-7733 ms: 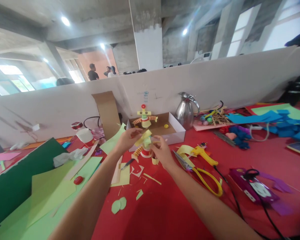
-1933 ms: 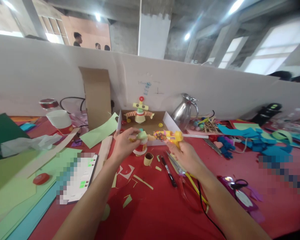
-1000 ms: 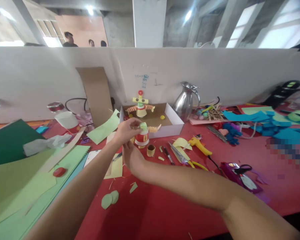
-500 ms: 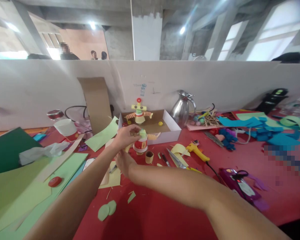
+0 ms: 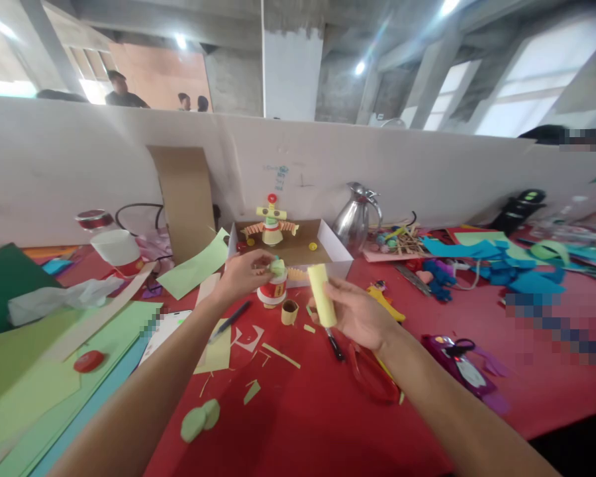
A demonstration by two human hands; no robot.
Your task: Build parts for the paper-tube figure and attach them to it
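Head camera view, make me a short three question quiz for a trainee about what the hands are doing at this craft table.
1. True or false: the right hand holds a yellow paper strip.
2. What does the left hand grip? A) the steel jug B) the small cup figure C) the scissors
3. Fill in: the finished paper figure stands inside the white ____.

Key
1. True; the strip stands roughly upright in its fingers.
2. B; the small cup figure rests on the red table.
3. Box, to the left of the steel jug.
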